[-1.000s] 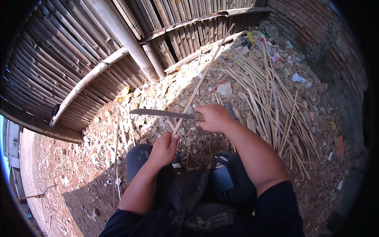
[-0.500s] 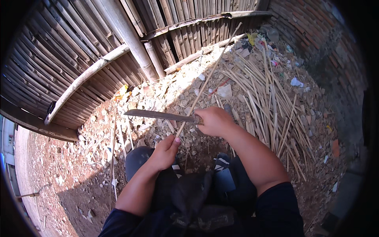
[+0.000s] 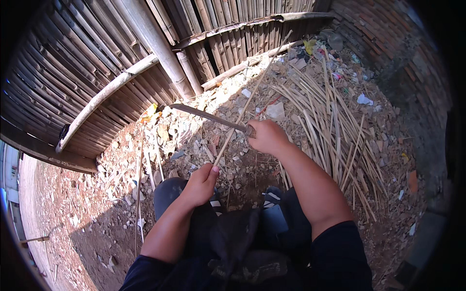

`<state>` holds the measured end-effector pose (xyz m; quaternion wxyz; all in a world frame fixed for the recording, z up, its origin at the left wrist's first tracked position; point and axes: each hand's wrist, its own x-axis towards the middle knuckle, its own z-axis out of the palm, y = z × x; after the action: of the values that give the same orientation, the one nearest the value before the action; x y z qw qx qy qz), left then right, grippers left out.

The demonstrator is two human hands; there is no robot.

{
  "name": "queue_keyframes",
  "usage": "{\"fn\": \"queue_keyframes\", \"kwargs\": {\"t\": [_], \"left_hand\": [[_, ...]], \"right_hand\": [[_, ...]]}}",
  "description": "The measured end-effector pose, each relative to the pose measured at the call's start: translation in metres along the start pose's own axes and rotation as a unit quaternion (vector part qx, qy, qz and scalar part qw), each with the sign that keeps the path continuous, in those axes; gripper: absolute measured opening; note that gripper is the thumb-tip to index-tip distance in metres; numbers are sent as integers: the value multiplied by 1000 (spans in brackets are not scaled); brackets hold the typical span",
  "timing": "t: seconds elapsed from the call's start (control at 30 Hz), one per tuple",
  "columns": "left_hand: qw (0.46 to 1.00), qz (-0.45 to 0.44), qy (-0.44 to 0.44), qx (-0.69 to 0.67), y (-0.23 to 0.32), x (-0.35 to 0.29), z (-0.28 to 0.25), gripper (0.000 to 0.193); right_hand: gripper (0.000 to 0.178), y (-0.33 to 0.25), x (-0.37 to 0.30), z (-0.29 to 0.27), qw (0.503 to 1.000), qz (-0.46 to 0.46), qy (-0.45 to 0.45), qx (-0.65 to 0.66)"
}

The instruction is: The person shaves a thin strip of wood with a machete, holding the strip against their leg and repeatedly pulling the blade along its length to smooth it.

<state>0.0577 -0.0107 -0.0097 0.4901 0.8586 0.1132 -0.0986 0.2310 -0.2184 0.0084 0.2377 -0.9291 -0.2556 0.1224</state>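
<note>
A long, thin bamboo strip (image 3: 256,92) slants away from me toward the fence, its near end gripped in my left hand (image 3: 199,185) with the thumb along it. My right hand (image 3: 268,137) is closed round the handle of a machete (image 3: 206,115). The dark blade points left and away, crossing the strip a short way beyond my left hand. Blade and strip appear to touch at the crossing, close to the handle. My right fingers wrap the handle, so most of it is hidden.
To the right lies a heap of cut bamboo strips (image 3: 335,126) on rubble-strewn ground. A bamboo fence (image 3: 107,72) stands ahead and left, a brick wall (image 3: 383,34) at the right. A few loose strips (image 3: 140,189) lie by my left knee.
My right hand has moved a little away from me, along the strip. The machete's tip has swung farther away and rightward. My left hand has hardly moved.
</note>
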Motion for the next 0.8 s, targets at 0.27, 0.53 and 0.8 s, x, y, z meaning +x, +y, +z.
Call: {"fn": "queue_keyframes", "kwargs": {"t": [0.27,0.53,0.8], "left_hand": [[999,-17,-17,-39,-10,3,1,37],[1000,17,0,13,-1,0,2,37],[1000,9,-10,0,-8,2,5,38]], "right_hand": [[35,-2,-1,2,999,-15,-11,28],[30,16,9,6,998,16,32,57],[42,22,9,13,999,10,28,27]]}}
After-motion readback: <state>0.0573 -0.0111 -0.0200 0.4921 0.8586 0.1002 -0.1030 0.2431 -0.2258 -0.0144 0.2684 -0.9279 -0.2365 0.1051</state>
